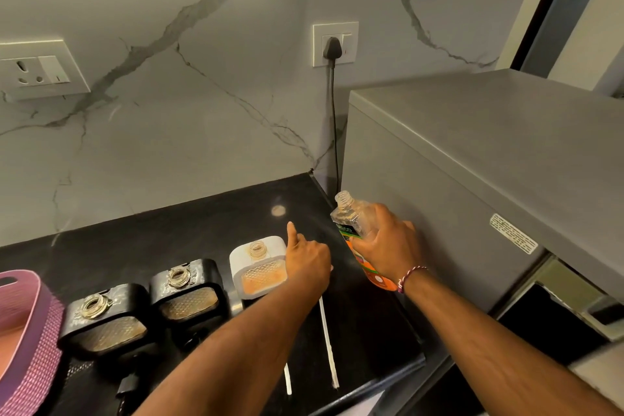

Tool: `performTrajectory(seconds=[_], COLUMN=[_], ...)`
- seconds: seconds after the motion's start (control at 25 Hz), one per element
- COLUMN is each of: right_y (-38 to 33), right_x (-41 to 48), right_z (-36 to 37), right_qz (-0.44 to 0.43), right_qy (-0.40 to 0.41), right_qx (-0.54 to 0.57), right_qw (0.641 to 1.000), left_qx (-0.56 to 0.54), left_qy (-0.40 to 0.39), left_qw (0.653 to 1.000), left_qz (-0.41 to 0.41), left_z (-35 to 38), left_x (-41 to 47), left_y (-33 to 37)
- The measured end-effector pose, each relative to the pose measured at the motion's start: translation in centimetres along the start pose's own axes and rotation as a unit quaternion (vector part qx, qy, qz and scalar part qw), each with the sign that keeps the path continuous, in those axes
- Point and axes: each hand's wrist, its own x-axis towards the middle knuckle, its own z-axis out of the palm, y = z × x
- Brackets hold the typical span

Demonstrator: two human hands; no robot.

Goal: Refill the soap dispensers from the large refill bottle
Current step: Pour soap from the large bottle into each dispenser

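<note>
Three square soap dispensers stand uncapped in a row on the black counter: a black one (104,317) at the left, a second black one (189,290) in the middle, a white one (258,267) at the right with orange soap inside. My left hand (309,260) rests against the white dispenser's right side, index finger pointing up. My right hand (385,243) grips the refill bottle (353,226), a clear bottle with orange soap and an open neck, held tilted just right of the white dispenser.
A pink woven basket (23,341) sits at the far left. Two white pump tubes (329,344) lie on the counter between my forearms. A grey appliance (472,179) fills the right side, its cord plugged into a wall socket (334,44).
</note>
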Motion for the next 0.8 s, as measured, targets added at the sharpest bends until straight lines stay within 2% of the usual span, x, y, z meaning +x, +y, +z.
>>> performTrajectory(seconds=[0.28,0.48,0.56,0.68,0.8], right_y=[-0.6,-3.0,-4.5,-6.4,-7.6], right_x=[0.6,1.5,1.9,2.2,2.2], right_z=[0.8,1.4,1.6,2.0,2.3], right_qz=[-0.037,-0.125,-0.154,-0.186,-0.225], right_qy=[-0.012,-0.027,-0.032,-0.040,-0.056], right_qx=[-0.012,-0.107,-0.131,-0.168,-0.220], right_qw=[0.999,0.986,0.979,0.967,0.948], left_qx=[0.005,-0.107,-0.172,-0.258,-0.260], left_qy=[0.077,0.184,0.199,0.111,0.002], left_qw=[0.997,0.976,0.963,0.959,0.966], left_qz=[0.005,-0.043,-0.054,-0.026,0.004], left_z=[-3.7,-6.9,-7.4,-6.8,-5.2], left_x=[-0.2,-0.9,-1.5,-2.8,-4.1], left_y=[-3.2,-9.0,-12.0,-16.1,-18.3])
